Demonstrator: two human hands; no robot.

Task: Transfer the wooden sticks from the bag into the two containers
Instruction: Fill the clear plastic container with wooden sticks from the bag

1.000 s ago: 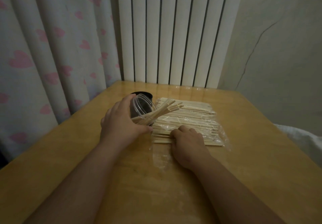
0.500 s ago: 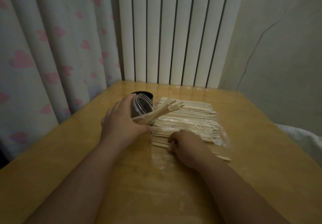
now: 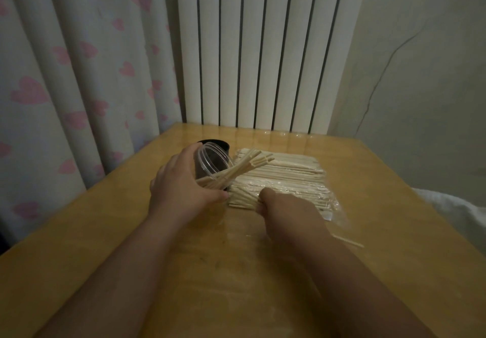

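My left hand (image 3: 181, 187) wraps the jar (image 3: 210, 157), which is tilted, mouth toward 2 o'clock. Black pot (image 3: 218, 144) sits just behind it at 12; contents not visible. A small fan of sticks (image 3: 244, 165) pokes out of the jar, so that one is part loaded. Bag (image 3: 302, 179) lies flat just beside the jar at 3 o'clock and looks near full, so I judge most of the job is left. Right hand (image 3: 285, 212) is at the bag's 7 o'clock corner, fingers curled on a few sticks, count unclear. One held stick (image 3: 348, 242) shows past my wrist at 4 o'clock. All on the table (image 3: 394, 258).
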